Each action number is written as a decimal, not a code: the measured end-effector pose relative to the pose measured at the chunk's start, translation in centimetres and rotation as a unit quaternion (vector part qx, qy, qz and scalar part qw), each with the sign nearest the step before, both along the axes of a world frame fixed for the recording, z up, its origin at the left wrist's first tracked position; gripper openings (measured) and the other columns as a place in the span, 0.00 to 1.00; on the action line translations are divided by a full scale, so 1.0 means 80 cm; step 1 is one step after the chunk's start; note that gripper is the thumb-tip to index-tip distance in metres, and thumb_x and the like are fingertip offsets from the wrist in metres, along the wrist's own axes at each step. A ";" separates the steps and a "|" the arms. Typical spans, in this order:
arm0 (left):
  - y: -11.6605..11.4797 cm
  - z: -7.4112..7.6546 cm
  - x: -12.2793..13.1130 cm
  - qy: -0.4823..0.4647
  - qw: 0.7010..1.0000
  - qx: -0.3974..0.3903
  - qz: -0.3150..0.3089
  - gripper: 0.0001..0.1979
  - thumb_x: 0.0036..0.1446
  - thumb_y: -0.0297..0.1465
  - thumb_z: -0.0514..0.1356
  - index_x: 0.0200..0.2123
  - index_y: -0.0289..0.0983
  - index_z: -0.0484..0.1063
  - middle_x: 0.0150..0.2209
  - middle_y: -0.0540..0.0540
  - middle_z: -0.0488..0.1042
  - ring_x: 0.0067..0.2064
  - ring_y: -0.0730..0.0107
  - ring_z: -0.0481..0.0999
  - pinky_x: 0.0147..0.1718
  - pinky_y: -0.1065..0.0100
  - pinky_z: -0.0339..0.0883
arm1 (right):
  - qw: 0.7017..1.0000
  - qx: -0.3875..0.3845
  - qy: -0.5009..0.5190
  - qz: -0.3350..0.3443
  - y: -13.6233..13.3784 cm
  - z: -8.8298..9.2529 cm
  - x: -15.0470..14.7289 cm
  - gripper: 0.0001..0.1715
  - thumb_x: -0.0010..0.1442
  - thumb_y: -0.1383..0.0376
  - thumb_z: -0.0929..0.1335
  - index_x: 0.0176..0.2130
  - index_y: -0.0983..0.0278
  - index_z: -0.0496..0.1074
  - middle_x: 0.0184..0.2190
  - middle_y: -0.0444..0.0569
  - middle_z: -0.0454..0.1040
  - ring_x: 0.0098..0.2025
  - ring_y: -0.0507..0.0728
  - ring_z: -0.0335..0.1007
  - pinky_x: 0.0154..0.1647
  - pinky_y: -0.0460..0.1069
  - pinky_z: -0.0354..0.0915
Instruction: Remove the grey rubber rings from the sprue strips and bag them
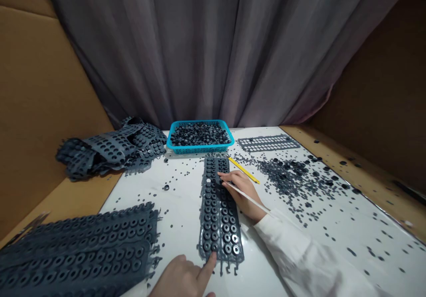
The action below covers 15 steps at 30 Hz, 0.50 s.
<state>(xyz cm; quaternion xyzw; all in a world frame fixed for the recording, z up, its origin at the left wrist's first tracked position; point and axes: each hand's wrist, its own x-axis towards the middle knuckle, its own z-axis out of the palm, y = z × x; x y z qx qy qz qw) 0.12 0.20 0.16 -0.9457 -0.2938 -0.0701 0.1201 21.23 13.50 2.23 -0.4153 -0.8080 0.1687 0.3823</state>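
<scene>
Your left hand (181, 277), one finger extended, pins the rubber washer sheet (219, 217) to the bench (176, 208) against sliding; your right hand (238, 193) has its fingers clamped on a thin white rod (249, 198).

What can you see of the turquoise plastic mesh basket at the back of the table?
The turquoise plastic mesh basket is a shallow rectangular tray with perforated walls and a rounded rim. It sits flat on the white table top, heaped with small dark grey rings, and no hand touches it. Dark grey moulded sheets lie close on its left.
</scene>
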 end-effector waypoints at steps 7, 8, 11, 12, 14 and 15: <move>0.000 0.000 0.000 0.012 1.000 -0.002 0.004 0.26 0.49 0.41 0.60 0.47 0.30 0.64 0.16 0.56 0.71 0.14 0.71 0.67 0.15 0.66 0.53 | 0.985 -0.088 0.004 0.148 -0.016 0.007 -0.009 0.06 0.61 0.64 0.64 0.39 0.60 0.69 0.46 0.51 0.74 0.52 0.59 0.63 0.51 0.59 0.61; 0.000 -0.001 0.000 0.009 1.000 -0.005 0.002 0.26 0.48 0.41 0.61 0.47 0.30 0.64 0.16 0.56 0.71 0.14 0.72 0.67 0.15 0.66 0.53 | 0.984 -0.089 0.001 0.151 -0.016 0.006 -0.009 0.06 0.61 0.64 0.64 0.38 0.60 0.69 0.46 0.51 0.74 0.52 0.59 0.62 0.51 0.59 0.61; 0.001 -0.003 0.000 0.004 1.000 -0.002 -0.002 0.29 0.46 0.41 0.63 0.47 0.30 0.64 0.16 0.57 0.71 0.14 0.72 0.67 0.15 0.66 0.54 | 0.985 -0.082 -0.004 0.153 -0.014 0.004 -0.009 0.06 0.61 0.65 0.64 0.39 0.60 0.69 0.45 0.50 0.75 0.51 0.59 0.63 0.50 0.59 0.61; 0.001 -0.003 0.000 0.004 1.000 0.000 -0.002 0.29 0.45 0.41 0.63 0.47 0.30 0.64 0.16 0.57 0.71 0.13 0.72 0.66 0.14 0.66 0.53 | 0.985 -0.076 -0.010 0.155 -0.013 0.003 -0.008 0.06 0.61 0.65 0.64 0.39 0.60 0.69 0.45 0.49 0.75 0.50 0.59 0.63 0.50 0.58 0.61; 0.002 -0.004 0.000 0.003 1.000 0.005 -0.001 0.30 0.45 0.42 0.63 0.48 0.30 0.63 0.15 0.57 0.70 0.13 0.72 0.66 0.14 0.66 0.53 | 0.985 -0.062 -0.030 0.158 -0.010 0.001 -0.007 0.06 0.61 0.65 0.63 0.39 0.60 0.69 0.44 0.48 0.75 0.49 0.59 0.63 0.49 0.57 0.61; 0.002 -0.005 0.000 0.003 1.000 0.005 0.000 0.30 0.45 0.42 0.63 0.48 0.30 0.63 0.15 0.57 0.70 0.13 0.72 0.66 0.14 0.66 0.53 | 0.985 -0.053 -0.044 0.157 -0.008 0.001 -0.007 0.07 0.61 0.65 0.63 0.39 0.60 0.70 0.44 0.48 0.76 0.49 0.58 0.64 0.49 0.57 0.61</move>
